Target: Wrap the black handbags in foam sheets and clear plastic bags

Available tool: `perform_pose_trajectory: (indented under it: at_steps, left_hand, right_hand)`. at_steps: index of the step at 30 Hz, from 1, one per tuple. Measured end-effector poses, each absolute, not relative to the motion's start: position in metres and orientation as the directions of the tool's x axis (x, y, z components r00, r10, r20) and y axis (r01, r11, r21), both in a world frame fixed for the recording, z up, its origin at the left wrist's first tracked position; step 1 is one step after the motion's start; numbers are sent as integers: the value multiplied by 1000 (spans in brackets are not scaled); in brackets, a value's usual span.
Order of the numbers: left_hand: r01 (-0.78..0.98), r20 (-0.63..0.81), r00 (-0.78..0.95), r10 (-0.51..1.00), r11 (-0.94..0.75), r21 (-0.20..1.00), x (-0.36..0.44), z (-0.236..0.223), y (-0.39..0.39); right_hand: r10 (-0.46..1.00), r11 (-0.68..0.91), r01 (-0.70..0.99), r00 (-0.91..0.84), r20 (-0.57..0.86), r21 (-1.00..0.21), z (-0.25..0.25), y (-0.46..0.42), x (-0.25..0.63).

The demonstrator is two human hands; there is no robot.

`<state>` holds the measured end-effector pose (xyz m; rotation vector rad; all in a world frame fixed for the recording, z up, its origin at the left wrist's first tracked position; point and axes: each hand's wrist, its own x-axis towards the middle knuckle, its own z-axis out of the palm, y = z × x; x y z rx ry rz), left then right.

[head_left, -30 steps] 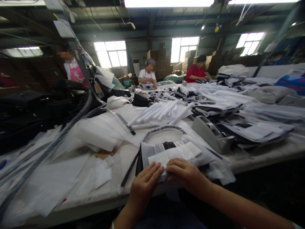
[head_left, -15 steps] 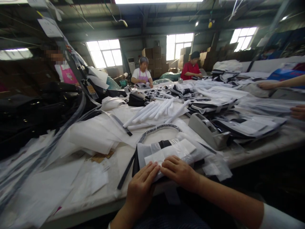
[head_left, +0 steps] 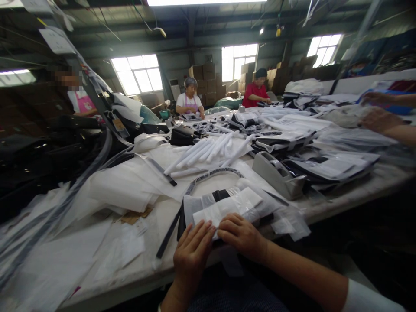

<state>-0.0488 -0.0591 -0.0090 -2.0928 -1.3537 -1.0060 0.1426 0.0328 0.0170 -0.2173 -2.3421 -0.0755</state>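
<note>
A dark handbag wrapped in white paper and clear plastic lies at the near edge of the table, its black strap in a plastic sleeve looping behind it. My left hand rests over its near left edge, fingers long and close together, the thumb hidden. Beside it, my right hand curls its fingers over the same near edge of the wrapping. The fingertips of both hands almost meet on the paper. A grey tape dispenser stands just beyond the bag to the right.
White paper sheets spread over the left of the table. White rolled tubes lie behind the bag, and wrapped bags are stacked at right. Two co-workers sit across; another stands left. Another person's hands handle plastic at far right.
The view has shifted slightly, so the scene sits further left. My hands stay on the wrapped handbag with little change. At far right, the other person's hands have come closer together and higher.
</note>
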Motion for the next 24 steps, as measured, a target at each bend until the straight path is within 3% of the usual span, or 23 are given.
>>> perform_pose_trajectory:
  at_steps: [6, 12, 17, 24]
  left_hand:
    - [911, 773, 228, 592, -409, 44, -47, -8, -60]
    - [890, 795, 293, 531, -455, -24, -51, -10, -56]
    - [846, 792, 386, 474, -523, -100, -56, -6, -56]
    - [846, 776, 393, 493, -525, -94, -57, -10, -60]
  right_hand:
    - [208, 978, 143, -758, 618, -154, 25, 30, 149]
    - [119, 990, 139, -693, 711, -30, 18, 33, 151]
    - [115, 989, 150, -689, 715, -14, 13, 34, 145]
    - [81, 989, 142, -695, 714, 26, 10, 17, 181]
